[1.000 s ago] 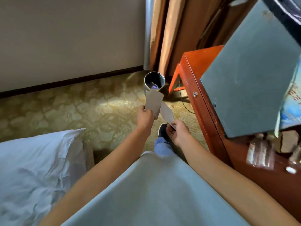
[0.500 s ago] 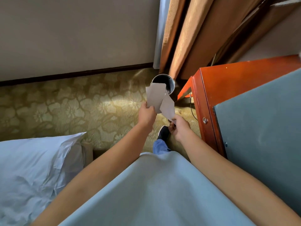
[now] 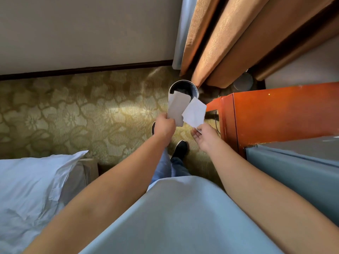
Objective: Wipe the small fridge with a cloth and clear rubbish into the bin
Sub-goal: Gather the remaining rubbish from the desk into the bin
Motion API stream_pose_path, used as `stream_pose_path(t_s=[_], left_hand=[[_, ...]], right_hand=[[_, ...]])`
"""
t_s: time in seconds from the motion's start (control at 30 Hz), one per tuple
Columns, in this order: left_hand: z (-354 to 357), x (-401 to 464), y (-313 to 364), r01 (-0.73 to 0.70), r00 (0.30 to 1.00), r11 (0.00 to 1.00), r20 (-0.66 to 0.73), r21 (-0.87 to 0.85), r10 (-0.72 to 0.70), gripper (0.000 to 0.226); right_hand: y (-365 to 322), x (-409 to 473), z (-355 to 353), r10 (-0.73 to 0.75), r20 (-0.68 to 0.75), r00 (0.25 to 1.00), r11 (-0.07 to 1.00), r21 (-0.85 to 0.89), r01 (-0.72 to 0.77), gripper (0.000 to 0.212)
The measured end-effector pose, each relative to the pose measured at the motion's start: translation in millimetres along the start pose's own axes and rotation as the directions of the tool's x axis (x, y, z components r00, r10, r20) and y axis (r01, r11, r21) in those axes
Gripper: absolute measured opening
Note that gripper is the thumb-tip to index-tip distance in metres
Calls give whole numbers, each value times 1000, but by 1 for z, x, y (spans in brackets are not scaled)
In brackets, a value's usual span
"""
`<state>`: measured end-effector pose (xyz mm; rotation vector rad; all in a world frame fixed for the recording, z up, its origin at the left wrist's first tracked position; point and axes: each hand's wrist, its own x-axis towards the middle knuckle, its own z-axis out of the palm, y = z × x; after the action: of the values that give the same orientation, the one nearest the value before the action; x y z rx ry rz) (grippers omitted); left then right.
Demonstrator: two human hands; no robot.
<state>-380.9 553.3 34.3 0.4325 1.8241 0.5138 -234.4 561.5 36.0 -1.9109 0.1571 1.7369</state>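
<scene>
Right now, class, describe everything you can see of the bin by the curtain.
The bin is a small round can with a shiny metal rim and a dark inside. It stands upright on the patterned carpet, at the foot of the orange curtain, beside the red-brown cabinet. Held paper hides its near rim; its contents are unclear.

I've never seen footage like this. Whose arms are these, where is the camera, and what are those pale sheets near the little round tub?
No machine here: a person wears a camera on the head, looking down at their own arms. The left hand grips one pale card; the right hand pinches a whiter piece of paper. Both are held out near a round metal bin standing on the patterned carpet. To the right is an orange wooden cabinet; at lower left, a white pillow.
</scene>
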Motion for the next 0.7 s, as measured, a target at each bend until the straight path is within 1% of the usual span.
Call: stream_pose_path(t_s=[0.2,0.3,0.4,0.6,0.7], left_hand=[[11,79,30,49,996,992,73,119,-58,25],[18,126,38,91,991,986,81,141,-103,23],[27,174,41,130,985,974,91,186,-149,22],[52,264,22,179,978,953,61,243,-199,20],[67,294,9,184,974,950,80,250,-210,24]], right_hand=[[-24,54,36,61,-47,997,998,29,-59,22],[-32,88,52,97,-77,992,995,5,-97,15],[-36,126,65,119,-105,987,992,-17,-121,13],[-28,211,83,189,-138,972,981,-12,-192,12],[-29,248,90,212,-129,969,977,-5,-214,11]])
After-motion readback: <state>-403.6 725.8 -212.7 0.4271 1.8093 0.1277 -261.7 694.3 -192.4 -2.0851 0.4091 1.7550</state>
